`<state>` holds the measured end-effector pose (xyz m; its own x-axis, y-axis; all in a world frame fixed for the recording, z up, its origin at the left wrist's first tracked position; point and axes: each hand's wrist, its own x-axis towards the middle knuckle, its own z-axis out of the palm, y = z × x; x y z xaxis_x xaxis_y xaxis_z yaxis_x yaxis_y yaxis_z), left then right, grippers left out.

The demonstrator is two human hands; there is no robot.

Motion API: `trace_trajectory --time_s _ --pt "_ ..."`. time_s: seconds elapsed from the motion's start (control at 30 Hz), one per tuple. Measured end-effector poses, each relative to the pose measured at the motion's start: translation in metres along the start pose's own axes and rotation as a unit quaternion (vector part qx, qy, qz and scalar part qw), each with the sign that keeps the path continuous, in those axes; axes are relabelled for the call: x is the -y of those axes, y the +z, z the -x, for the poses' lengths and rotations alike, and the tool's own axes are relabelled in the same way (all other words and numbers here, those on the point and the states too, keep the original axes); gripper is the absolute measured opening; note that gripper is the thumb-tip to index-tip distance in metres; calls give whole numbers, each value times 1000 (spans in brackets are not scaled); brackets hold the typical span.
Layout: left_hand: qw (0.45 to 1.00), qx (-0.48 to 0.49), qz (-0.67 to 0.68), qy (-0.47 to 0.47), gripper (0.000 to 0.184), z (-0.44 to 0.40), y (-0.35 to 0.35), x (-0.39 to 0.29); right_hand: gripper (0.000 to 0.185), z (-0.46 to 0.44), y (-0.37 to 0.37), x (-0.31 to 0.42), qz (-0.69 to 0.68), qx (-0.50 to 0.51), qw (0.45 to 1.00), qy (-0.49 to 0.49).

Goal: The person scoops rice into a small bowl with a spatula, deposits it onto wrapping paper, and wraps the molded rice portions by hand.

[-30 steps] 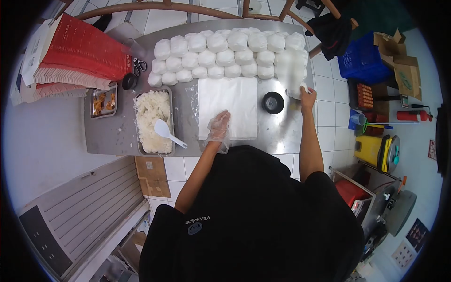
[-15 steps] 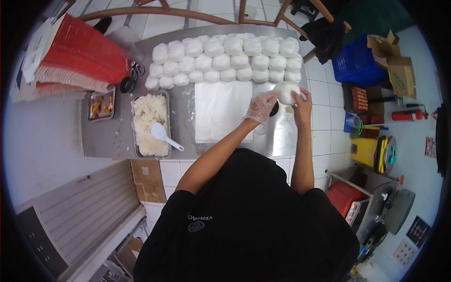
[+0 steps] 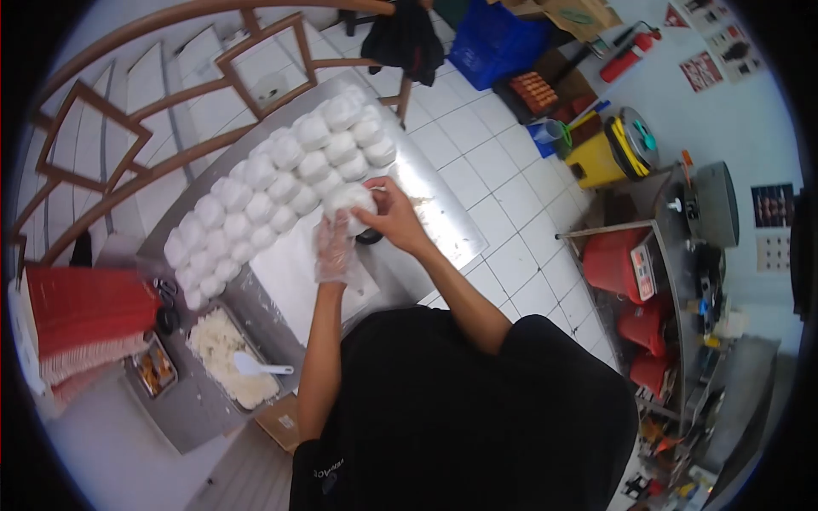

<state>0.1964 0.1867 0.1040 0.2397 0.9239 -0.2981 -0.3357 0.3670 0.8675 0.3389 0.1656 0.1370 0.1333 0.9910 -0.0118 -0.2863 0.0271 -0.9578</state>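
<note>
A white wrapped rice ball (image 3: 351, 201) is between my two hands above the metal table (image 3: 426, 194). My left hand (image 3: 335, 247), in a clear plastic glove, has its fingers against the ball's near side. My bare right hand (image 3: 397, 216) grips the ball from the right with thumb and fingers. A black round object (image 3: 369, 236) lies just under my hands, partly hidden. Rows of similar wrapped balls (image 3: 285, 175) are stacked along the table's far side. White wrapping sheets (image 3: 294, 277) lie flat beside my left forearm.
A metal tray (image 3: 223, 313) of cooked rice holds a white rice paddle (image 3: 256, 364). Left of it are a small tray (image 3: 173, 372) with orange-brown pieces, scissors (image 3: 166, 292) and a red stack (image 3: 89, 307). Wooden chairs (image 3: 264, 64) stand beyond the table.
My view has turned, so the table now appears slanted and further left. My left hand has come onto the ball, which my right hand still holds.
</note>
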Motion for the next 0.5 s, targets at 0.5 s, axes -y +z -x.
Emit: trace_trajectory --time_s 0.5 --pt "990 23 -103 -88 77 16 -33 6 49 -60 -111 -69 99 -222 961 135"
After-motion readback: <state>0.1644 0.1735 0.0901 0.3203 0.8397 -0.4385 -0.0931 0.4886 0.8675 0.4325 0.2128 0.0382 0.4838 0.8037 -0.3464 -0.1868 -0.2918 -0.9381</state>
